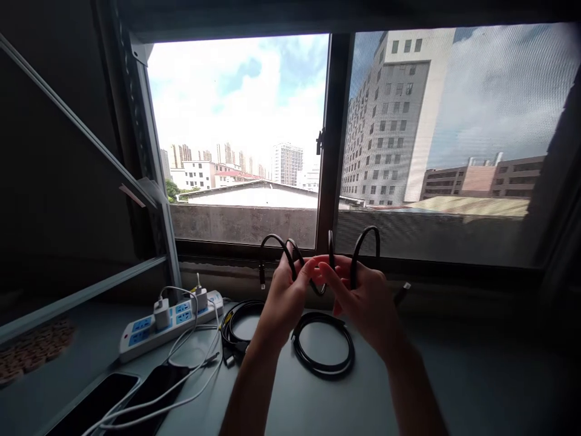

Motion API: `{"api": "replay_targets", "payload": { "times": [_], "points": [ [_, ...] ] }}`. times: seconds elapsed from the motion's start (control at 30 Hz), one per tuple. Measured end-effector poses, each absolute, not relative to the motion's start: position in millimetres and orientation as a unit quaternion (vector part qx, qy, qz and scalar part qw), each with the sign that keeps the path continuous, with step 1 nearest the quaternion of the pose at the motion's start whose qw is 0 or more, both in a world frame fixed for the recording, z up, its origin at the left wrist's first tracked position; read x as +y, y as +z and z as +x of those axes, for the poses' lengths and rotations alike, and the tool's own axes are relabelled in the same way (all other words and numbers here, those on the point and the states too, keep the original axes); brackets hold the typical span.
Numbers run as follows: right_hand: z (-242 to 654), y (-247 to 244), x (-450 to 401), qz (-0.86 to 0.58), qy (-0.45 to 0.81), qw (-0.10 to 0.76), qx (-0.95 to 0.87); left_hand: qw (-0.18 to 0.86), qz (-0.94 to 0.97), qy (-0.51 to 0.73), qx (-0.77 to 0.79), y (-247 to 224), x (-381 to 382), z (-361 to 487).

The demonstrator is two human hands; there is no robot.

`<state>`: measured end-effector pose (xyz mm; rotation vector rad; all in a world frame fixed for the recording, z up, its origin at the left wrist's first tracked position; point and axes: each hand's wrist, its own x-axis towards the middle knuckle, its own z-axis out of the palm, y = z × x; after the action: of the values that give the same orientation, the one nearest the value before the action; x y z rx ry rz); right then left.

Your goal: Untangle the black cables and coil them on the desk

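Observation:
Both hands are raised above the desk, close together, with a black USB cable (pixel 272 237) strung between them in loose loops. My left hand (pixel 293 278) is closed on the cable, thumb pointing toward the other hand; one plug end dangles to its left. My right hand (pixel 356 281) grips the same cable, with loops rising above its fingers and the other plug (pixel 403 293) sticking out to the right. The fingertips nearly meet, and parts of the cable are hidden behind them. Below the hands lies a coiled black cable (pixel 324 370) on the desk.
Another black cable bundle (pixel 231 339) lies behind my left forearm. A white power strip (pixel 131 351) with two plugged chargers stands on the left, trailing white cords (pixel 181 402). Two dark phones (pixel 97 402) lie at the front left. A metal frame (pixel 91 292) and a window (pixel 336 151) stand beyond.

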<state>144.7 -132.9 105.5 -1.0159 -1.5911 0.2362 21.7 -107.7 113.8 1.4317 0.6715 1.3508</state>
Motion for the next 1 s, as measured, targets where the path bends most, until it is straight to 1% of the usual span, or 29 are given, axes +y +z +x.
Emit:
{"api": "replay_targets", "payload": {
  "times": [0.13, 0.23, 0.3, 0.4, 0.47, 0.53, 0.63, 0.8, 0.87, 1.0],
  "points": [
    [146.9, 105.6, -132.0, -0.437, 0.087, 0.57, -0.69, 0.541, 0.605, 0.518, 0.27, 115.3, -107.4, 18.6],
    [147.8, 104.9, -131.5, -0.449, 0.087, 0.559, -0.691, 0.532, 0.615, 0.521, 0.26, 114.1, -105.7, 19.1],
    [148.7, 103.9, -131.5, -0.463, 0.086, 0.532, -0.704, 0.529, 0.625, 0.518, 0.248, 112.1, -103.8, 21.1],
    [150.8, 102.5, -131.6, -0.476, 0.074, 0.464, -0.744, 0.527, 0.63, 0.516, 0.243, 108.8, -99.9, 24.5],
    [152.4, 102.2, -131.2, -0.48, 0.06, 0.433, -0.761, 0.525, 0.625, 0.522, 0.248, 107.5, -97.2, 25.6],
    [153.9, 102.2, -130.3, -0.483, 0.049, 0.418, -0.768, 0.528, 0.618, 0.526, 0.249, 107.8, -95.5, 24.6],
    [155.5, 102.0, -129.0, -0.471, 0.071, 0.411, -0.777, 0.537, 0.621, 0.517, 0.242, 110.3, -96.1, 20.0],
    [154.3, 100.0, -127.7, -0.455, 0.101, 0.423, -0.777, 0.537, 0.624, 0.506, 0.257, 114.1, -100.1, 11.1],
    [153.7, 99.5, -127.0, -0.46, 0.099, 0.451, -0.758, 0.544, 0.609, 0.515, 0.26, 114.4, -99.4, 8.4],
    [158.2, 100.9, -126.2, -0.516, 0.078, 0.544, -0.657, 0.539, 0.579, 0.562, 0.241, 115.1, -94.9, 3.7]
  ]
}}
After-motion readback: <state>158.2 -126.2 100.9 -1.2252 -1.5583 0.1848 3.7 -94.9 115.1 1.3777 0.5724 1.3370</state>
